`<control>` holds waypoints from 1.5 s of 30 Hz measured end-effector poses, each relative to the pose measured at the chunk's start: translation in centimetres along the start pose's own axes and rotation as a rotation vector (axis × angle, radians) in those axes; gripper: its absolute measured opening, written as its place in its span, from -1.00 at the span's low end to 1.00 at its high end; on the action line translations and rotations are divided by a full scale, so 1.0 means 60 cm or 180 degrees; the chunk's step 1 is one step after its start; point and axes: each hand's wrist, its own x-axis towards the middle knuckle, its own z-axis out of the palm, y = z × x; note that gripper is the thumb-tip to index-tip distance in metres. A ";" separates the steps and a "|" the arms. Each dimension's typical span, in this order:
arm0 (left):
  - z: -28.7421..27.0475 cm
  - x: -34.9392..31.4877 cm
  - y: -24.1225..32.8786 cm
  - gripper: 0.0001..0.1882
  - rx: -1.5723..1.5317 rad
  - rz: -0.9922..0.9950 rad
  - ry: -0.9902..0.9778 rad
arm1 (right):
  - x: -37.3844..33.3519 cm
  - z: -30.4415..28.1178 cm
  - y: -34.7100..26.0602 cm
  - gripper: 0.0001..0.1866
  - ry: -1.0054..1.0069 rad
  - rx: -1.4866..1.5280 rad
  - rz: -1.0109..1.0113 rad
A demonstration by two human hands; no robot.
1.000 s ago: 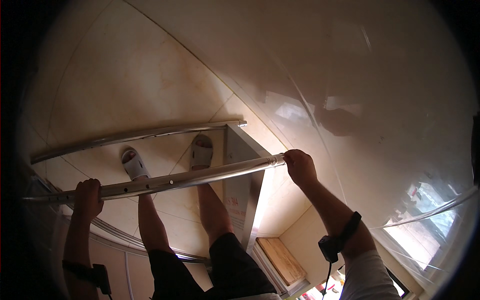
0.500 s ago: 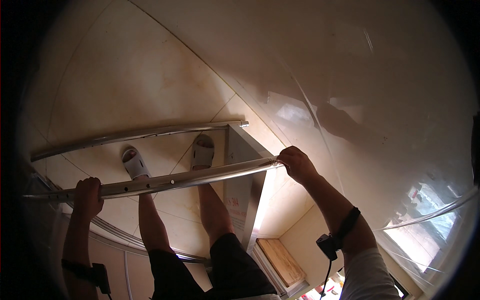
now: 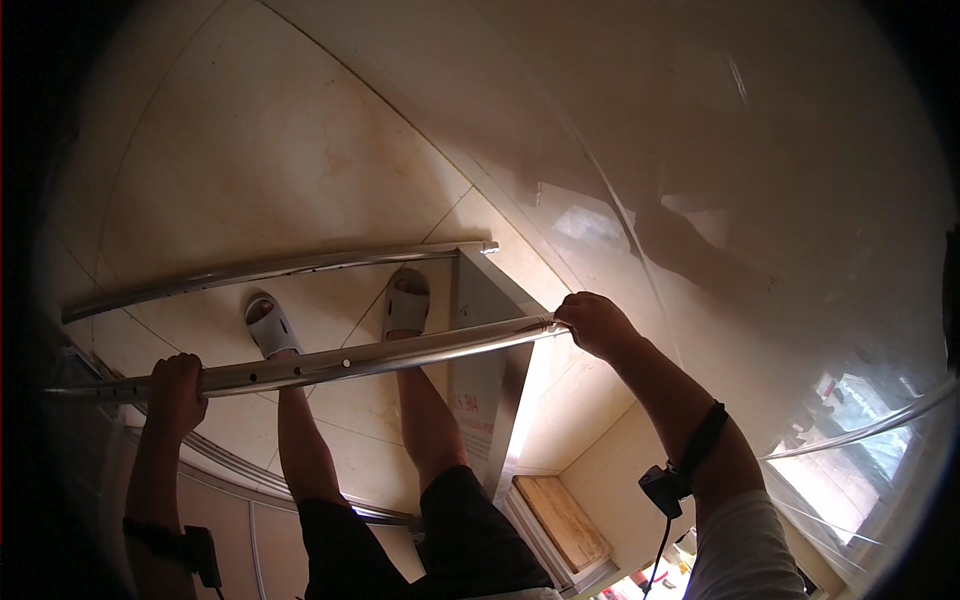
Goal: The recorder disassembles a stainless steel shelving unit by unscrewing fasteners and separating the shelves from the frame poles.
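A long shiny metal tube (image 3: pixel 420 350) with several round holes spans the view in front of my legs. My left hand (image 3: pixel 177 395) is closed around it near its left part, beside the holes. At its right end my right hand (image 3: pixel 595 325) grips the tube, fingers closed over the tip. A second metal tube (image 3: pixel 300 264) with small holes lies farther off, past my feet. Its right end meets the edge of a grey flat panel (image 3: pixel 480 400) with reddish print, which reaches back toward me under the held tube.
My feet in light slippers (image 3: pixel 406 300) stand on the tiled floor (image 3: pixel 240 150) between the two tubes. A glossy pale wall (image 3: pixel 720 200) rises at the right. A wooden board (image 3: pixel 562 522) sits at lower right. Curved metal rails (image 3: pixel 260 474) run behind my legs at lower left.
Almost nothing differs. My right forearm has shifted slightly to the right; both hands keep their hold on the tube.
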 end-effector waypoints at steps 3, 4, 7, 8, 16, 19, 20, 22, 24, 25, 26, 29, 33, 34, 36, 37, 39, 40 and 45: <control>-0.005 0.000 0.002 -0.67 -0.0014 -0.0019 -0.0083 | 0.003 0.005 -0.010 -0.90 0.0098 0.0001 0.0097; -0.006 0.000 0.002 -0.66 -0.0025 -0.0021 -0.0097 | 0.010 -0.004 -0.027 -0.96 -0.0158 0.1048 0.1274; -0.009 0.001 0.004 -0.65 -0.0041 0.0018 -0.0054 | 0.005 0.024 -0.028 -0.93 0.0066 0.3518 0.2872; -0.008 0.003 0.005 -0.65 -0.0050 0.0021 -0.0049 | -0.001 0.037 -0.026 -0.88 0.0608 0.4942 0.3221; -0.005 -0.002 -0.002 -0.65 -0.0026 0.0032 -0.0106 | -0.025 0.026 -0.048 -0.95 0.1160 0.1856 0.2171; 0.003 0.001 -0.004 -0.66 -0.0009 0.0088 -0.0080 | -0.035 0.014 -0.018 -0.94 0.1184 0.0784 0.1046; 0.004 0.003 -0.004 -0.66 -0.0009 0.0090 -0.0074 | -0.033 0.015 -0.010 -0.92 0.1123 0.0708 0.0718; -0.003 0.004 0.003 -0.66 0.0001 0.0061 -0.0085 | -0.031 0.022 -0.003 -0.90 0.1051 0.0635 0.0389; -0.003 0.003 0.003 -0.66 -0.0005 0.0062 -0.0062 | -0.026 0.030 -0.005 -0.87 0.1178 0.0596 0.0245; -0.003 0.003 0.003 -0.66 -0.0011 0.0065 -0.0037 | -0.023 0.030 -0.006 -0.87 0.1178 0.0601 0.0240; -0.005 0.003 0.004 -0.66 -0.0009 0.0062 -0.0039 | -0.022 0.029 -0.008 -0.86 0.1181 0.0542 0.0194; -0.008 0.001 0.005 -0.64 0.0000 0.0091 -0.0013 | -0.015 0.025 -0.005 -0.83 0.1121 0.0507 0.0037; -0.002 0.002 0.001 -0.63 0.0102 0.0009 -0.0131 | -0.020 0.020 0.001 -0.82 0.0869 0.0613 -0.0080; -0.002 0.002 0.001 -0.63 0.0098 -0.0006 -0.0150 | -0.019 0.018 0.001 -0.82 0.0871 0.0611 -0.0079; -0.009 0.003 0.005 -0.63 0.0041 0.0008 -0.0141 | -0.017 0.015 0.000 -0.83 0.0914 0.0488 -0.0226; -0.012 0.003 0.007 -0.63 -0.0014 0.0021 -0.0135 | -0.013 0.011 -0.001 -0.83 0.0913 0.0494 -0.0227; -0.008 0.002 0.003 -0.64 -0.0026 0.0027 -0.0119 | -0.004 0.000 -0.001 -0.82 0.0670 0.0180 -0.0536; -0.007 0.002 0.003 -0.64 -0.0042 0.0034 -0.0097 | 0.001 -0.002 0.002 -0.82 0.0672 0.0181 -0.0533; -0.011 0.003 0.006 -0.63 -0.0011 0.0040 -0.0113 | 0.004 0.000 -0.010 -0.88 -0.0163 0.0105 0.0525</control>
